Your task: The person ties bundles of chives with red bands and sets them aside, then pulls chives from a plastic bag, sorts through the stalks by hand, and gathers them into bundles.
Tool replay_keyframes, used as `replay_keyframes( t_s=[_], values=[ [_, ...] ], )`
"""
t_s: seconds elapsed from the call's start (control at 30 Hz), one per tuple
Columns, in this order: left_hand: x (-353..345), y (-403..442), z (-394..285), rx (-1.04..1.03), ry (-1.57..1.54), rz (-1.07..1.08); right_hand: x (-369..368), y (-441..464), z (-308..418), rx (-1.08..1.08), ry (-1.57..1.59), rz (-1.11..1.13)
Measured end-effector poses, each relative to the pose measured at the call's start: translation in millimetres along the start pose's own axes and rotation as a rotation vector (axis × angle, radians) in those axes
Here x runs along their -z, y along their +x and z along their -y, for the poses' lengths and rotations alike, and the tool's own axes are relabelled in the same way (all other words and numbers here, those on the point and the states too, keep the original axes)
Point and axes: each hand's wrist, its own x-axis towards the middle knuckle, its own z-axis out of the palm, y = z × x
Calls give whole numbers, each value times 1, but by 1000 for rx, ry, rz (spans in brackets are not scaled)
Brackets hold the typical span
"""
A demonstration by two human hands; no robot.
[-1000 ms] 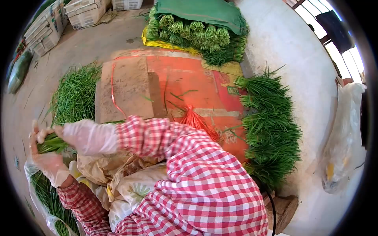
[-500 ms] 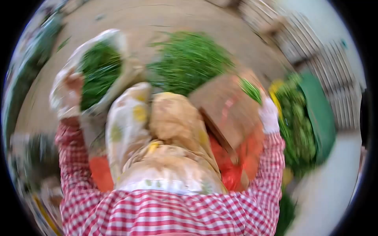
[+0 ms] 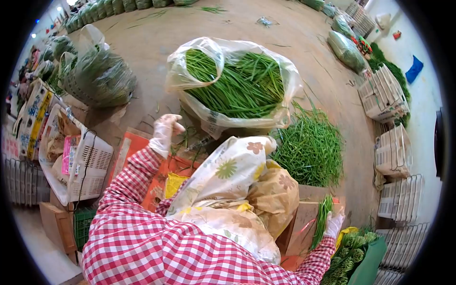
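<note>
My left hand point(image 3: 166, 130), in a thin white glove, hovers left of my knees with its fingers partly bent and apart, holding nothing. Beyond it stands a clear plastic bag point(image 3: 178, 76) full of long green chives point(image 3: 237, 85). Down at the right, my right hand point(image 3: 334, 223), also gloved, has its fingers around a small bunch of chives point(image 3: 324, 216). That bunch lies upright along the edge of a brown wooden box point(image 3: 301, 216), where a thin red strip point(image 3: 304, 227) shows. A loose heap of chives point(image 3: 311, 147) spreads on the floor past my right knee.
At the left stand a white plastic basket point(image 3: 90, 168) and a filled plastic bag point(image 3: 102, 76). White crates point(image 3: 392, 147) line the right wall. A green sack point(image 3: 370, 261) with bundled greens sits beside my right arm. Red sheeting point(image 3: 142, 147) lies under my left arm.
My view has swung left, so things appear further right. My left hand has let go of the bag's rim and dropped beside it. The right hand stays at the bunch by the box.
</note>
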Motion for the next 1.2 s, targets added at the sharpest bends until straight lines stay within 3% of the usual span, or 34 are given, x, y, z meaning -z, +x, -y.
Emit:
replay_keyframes(
  t_s=[0.03,0.1,0.13,0.2,0.23,0.33,0.4,0.47,0.53,0.57,0.63,0.7,0.77,0.83,0.93,0.97,1.0,1.03,1.07,1.2],
  values=[
    [-5,3,3,1,-39,33,11,7,17,-1,-1,-4],
    [-23,12,5,14,-48,128,37,30,48,-20,556,13],
    [-35,19,5,18,-68,162,53,40,65,231,208,5],
    [-54,37,0,120,-96,345,74,52,112,412,233,-72],
    [-68,41,-10,127,-24,291,90,54,143,379,304,-20],
    [-75,86,-19,146,-71,236,92,68,202,592,292,-2],
    [-70,105,-45,67,-127,243,99,69,245,563,393,106],
    [-64,134,-68,-84,-144,333,94,79,275,611,430,131],
    [-65,154,-95,-248,-112,177,94,90,308,639,466,158],
    [-62,192,-91,-521,-53,78,94,96,322,672,488,156],
    [-54,218,-90,-781,15,-14,101,106,354,701,538,187],
    [-42,201,-129,-626,-117,167,105,117,382,675,588,281],
    [-28,209,-127,-543,-20,198,101,133,408,648,643,370],
    [-24,203,-129,-406,125,314,90,153,427,602,808,726],
    [-44,164,-130,-281,188,518,45,177,439,551,946,742],
    [-59,149,-128,-248,154,570,56,178,443,630,577,528],
    [-73,144,-126,-215,117,622,50,185,440,620,573,536],
    [-77,151,-123,-184,140,671,43,191,434,682,150,564],
    [-116,126,-103,-282,190,761,37,194,426,728,-275,579],
    [-168,128,-81,-226,347,867,30,200,408,716,-182,427]
  ],
)
